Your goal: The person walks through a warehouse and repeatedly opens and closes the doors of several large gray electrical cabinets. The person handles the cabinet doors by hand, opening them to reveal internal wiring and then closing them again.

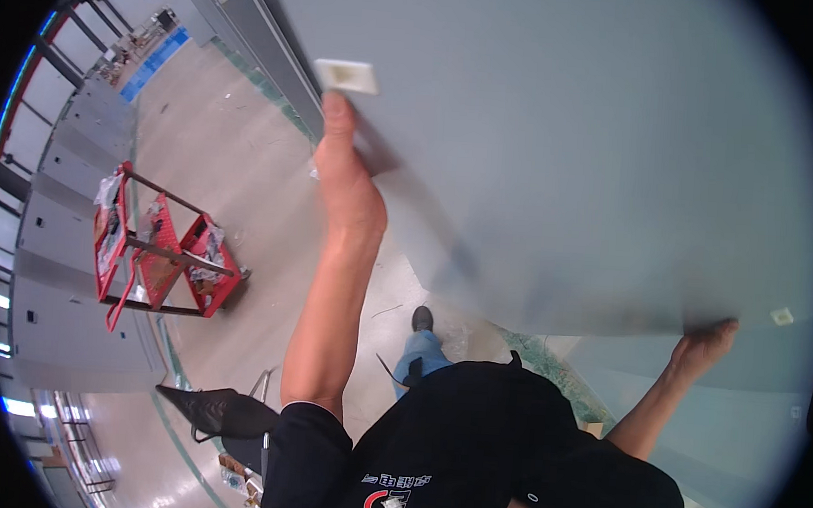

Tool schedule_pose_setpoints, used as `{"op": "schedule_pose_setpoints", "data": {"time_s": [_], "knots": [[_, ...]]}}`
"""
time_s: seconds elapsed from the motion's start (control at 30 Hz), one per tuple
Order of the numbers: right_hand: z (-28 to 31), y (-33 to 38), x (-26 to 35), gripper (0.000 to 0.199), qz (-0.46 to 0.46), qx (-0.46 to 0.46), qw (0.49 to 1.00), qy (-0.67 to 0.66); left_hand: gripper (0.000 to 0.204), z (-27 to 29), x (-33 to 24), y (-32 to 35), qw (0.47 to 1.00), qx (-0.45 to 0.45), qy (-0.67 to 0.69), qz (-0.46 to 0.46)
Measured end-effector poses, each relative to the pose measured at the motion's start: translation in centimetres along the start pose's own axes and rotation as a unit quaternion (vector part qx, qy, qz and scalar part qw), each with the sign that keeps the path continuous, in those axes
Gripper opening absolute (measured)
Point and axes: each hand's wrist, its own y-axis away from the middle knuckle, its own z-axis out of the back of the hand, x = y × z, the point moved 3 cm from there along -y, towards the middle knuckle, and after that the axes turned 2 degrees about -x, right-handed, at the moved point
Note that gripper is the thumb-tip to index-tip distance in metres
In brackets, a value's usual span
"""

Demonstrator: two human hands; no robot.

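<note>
A large flat grey panel (562, 152) fills the upper right, tilted in front of me. My left hand (346, 171) grips its left edge, thumb on the near face just below a white rectangular fitting (348, 75), with the fingers hidden behind the panel. At the panel's lower right, my right hand (706, 347) is closed on the bottom edge, near a smaller white fitting (782, 317). Some of the right fingers are out of sight.
To the left stands a red trolley (169, 249) with shelves holding plastic wrap and loose items. A black mesh chair (220, 412) is close behind it at lower left. Grey cabinets (69, 215) line the far left. Green strips (549, 365) run along the floor.
</note>
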Motion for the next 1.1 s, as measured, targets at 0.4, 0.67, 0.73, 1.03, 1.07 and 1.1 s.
{"op": "schedule_pose_setpoints", "data": {"time_s": [0.4, 0.67, 0.73, 1.03, 1.07, 1.1], "knots": [[-8.3, 5.5, -1.3, 0.074, 0.104, -0.14, 0.982, 0.069, 0.062, 1.6, 9.2, -13.6, 0.987, 0.091, 0.093, 0.094], [-8.1, 5.3, -3.4, 0.078, 0.115, -0.159, 0.978, 0.075, 0.057, 0.9, 12.7, -16.2, 0.983, 0.068, 0.128, 0.115], [-8.0, 5.3, -3.8, 0.076, 0.119, -0.154, 0.979, 0.067, 0.056, 0.6, 12.6, -16.6, 0.984, 0.059, 0.124, 0.116], [-8.5, 3.9, -4.4, 0.065, 0.111, -0.17, 0.979, -0.002, 0.053, 0.4, 15.9, -16.8, 0.983, 0.085, 0.117, 0.117], [-8.4, 3.6, -4.5, 0.063, 0.11, -0.165, 0.98, -0.009, 0.052, 0.4, 16.0, -16.9, 0.984, 0.081, 0.115, 0.11], [-8.5, 3.4, -4.7, 0.062, 0.103, -0.161, 0.981, -0.017, 0.052, 0.5, 16.1, -16.8, 0.984, 0.072, 0.118, 0.108]]}}
